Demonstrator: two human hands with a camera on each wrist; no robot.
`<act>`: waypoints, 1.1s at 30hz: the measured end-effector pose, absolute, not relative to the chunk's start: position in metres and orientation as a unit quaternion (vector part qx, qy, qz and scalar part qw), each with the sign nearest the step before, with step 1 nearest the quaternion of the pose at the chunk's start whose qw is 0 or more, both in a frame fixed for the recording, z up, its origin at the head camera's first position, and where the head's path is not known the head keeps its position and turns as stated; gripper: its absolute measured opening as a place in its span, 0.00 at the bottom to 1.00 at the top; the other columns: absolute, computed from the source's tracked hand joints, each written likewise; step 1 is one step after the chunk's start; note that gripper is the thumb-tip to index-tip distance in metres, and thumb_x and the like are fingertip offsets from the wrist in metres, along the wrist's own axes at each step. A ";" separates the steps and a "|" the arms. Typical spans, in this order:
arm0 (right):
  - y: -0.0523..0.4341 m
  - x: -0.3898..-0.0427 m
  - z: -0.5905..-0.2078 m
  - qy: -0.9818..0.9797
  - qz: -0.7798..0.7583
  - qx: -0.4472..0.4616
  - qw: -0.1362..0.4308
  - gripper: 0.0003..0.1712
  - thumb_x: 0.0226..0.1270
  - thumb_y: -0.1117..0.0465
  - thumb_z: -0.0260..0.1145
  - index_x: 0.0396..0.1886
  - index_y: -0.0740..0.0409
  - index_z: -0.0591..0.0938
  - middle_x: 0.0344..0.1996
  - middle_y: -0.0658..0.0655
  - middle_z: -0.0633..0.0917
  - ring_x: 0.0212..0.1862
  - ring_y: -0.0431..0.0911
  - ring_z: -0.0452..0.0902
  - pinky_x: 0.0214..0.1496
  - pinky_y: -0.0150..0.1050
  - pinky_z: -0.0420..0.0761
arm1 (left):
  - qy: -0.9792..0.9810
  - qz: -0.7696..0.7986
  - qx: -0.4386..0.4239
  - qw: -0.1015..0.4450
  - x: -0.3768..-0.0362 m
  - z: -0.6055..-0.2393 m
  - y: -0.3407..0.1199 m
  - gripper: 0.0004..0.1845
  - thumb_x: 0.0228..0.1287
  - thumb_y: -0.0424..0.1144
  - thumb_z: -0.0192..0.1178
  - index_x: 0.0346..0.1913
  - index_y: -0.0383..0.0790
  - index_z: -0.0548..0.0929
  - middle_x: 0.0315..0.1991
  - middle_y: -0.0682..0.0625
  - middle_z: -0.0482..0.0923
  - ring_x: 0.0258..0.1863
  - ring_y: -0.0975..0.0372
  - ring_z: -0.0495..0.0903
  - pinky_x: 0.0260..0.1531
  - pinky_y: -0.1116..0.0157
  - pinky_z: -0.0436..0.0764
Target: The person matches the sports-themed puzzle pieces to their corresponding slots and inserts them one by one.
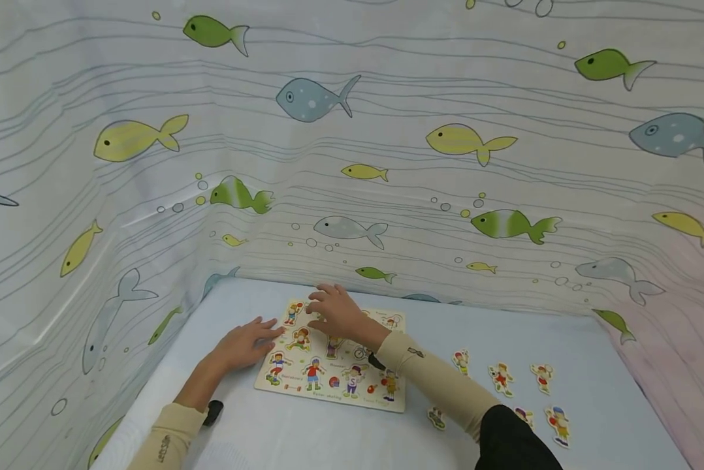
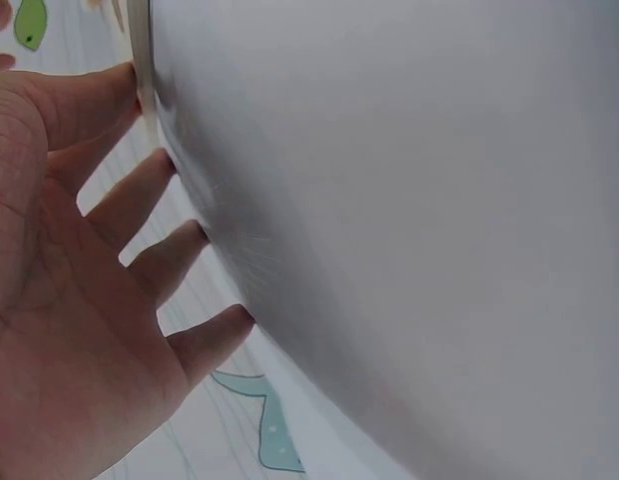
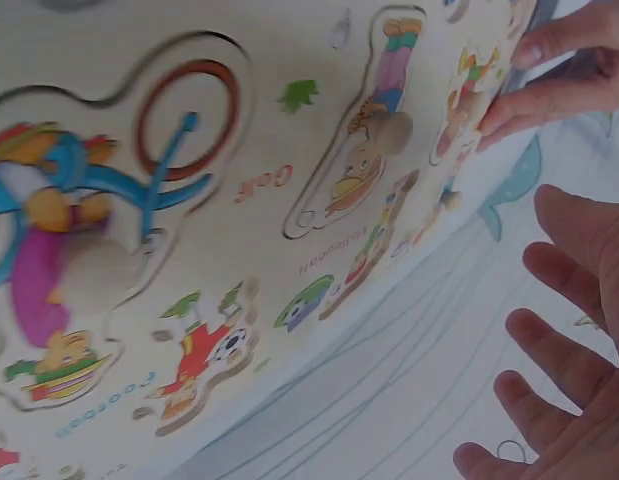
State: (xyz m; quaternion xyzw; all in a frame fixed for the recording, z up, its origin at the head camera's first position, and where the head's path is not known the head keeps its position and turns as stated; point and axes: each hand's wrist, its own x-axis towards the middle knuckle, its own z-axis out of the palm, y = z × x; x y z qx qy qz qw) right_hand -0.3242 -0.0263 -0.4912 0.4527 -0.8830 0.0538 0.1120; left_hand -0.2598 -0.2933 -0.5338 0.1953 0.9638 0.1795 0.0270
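Observation:
A wooden puzzle board (image 1: 264,384) with sports figures lies on the white table. My left hand (image 1: 247,342) rests at the board's left edge, fingers spread. In the left wrist view, its thumb (image 2: 94,100) touches the board's rim and the other fingertips meet the tabletop. My right hand (image 1: 337,316) hovers over the board's upper middle with its fingers loosely bent and nothing between them. In the right wrist view, a knobbed cyclist piece (image 3: 49,290) and a knobbed golf piece (image 3: 379,125) sit in their slots. The right forearm hides part of the board.
Right of the board lie several loose figure pieces, among them a red-clad one (image 1: 501,378), a smaller one (image 1: 543,377) and one in a blue cap (image 1: 558,425). A fish-patterned curtain (image 1: 411,196) stands behind the table and along its sides.

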 end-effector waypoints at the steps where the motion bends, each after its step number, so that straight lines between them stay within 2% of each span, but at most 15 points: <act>1: -0.023 -0.322 -0.491 -0.881 0.056 0.456 0.113 0.16 0.67 0.45 0.67 0.50 0.44 0.86 0.60 0.52 0.79 0.70 0.53 0.64 0.69 0.54 0.64 | 0.964 0.180 0.196 0.026 -0.260 -0.534 -0.293 0.21 0.69 0.42 0.61 0.63 0.45 0.80 0.68 0.41 0.70 0.67 0.35 0.63 0.57 0.29 0.61; 11: 0.015 -0.302 -0.482 -0.873 0.085 0.467 0.111 0.16 0.67 0.45 0.67 0.51 0.45 0.85 0.60 0.53 0.79 0.71 0.54 0.63 0.71 0.56 0.62 | 0.963 0.181 0.201 0.016 -0.259 -0.532 -0.292 0.21 0.69 0.41 0.60 0.63 0.44 0.80 0.68 0.41 0.70 0.68 0.36 0.62 0.58 0.29 0.60; 18: 0.042 -0.292 -0.477 -0.877 0.118 0.455 0.098 0.15 0.66 0.49 0.70 0.49 0.48 0.86 0.60 0.54 0.79 0.70 0.55 0.64 0.71 0.55 0.62 | 0.962 0.190 0.195 0.020 -0.257 -0.531 -0.290 0.20 0.69 0.41 0.61 0.62 0.43 0.81 0.68 0.40 0.70 0.68 0.36 0.62 0.58 0.29 0.60; 25: 0.069 -0.290 -0.477 -0.880 0.133 0.445 0.099 0.14 0.65 0.48 0.70 0.48 0.45 0.86 0.61 0.53 0.79 0.71 0.54 0.63 0.71 0.54 0.61 | 0.961 0.192 0.197 0.021 -0.255 -0.533 -0.291 0.21 0.68 0.41 0.61 0.62 0.44 0.81 0.67 0.40 0.70 0.68 0.36 0.62 0.58 0.29 0.61; 33: 0.098 -0.286 -0.472 -0.871 0.147 0.459 0.095 0.13 0.64 0.51 0.72 0.47 0.45 0.86 0.58 0.53 0.81 0.71 0.55 0.63 0.70 0.55 0.63 | 0.962 0.186 0.198 0.019 -0.256 -0.532 -0.292 0.20 0.69 0.41 0.60 0.63 0.44 0.81 0.68 0.41 0.70 0.68 0.36 0.62 0.57 0.29 0.61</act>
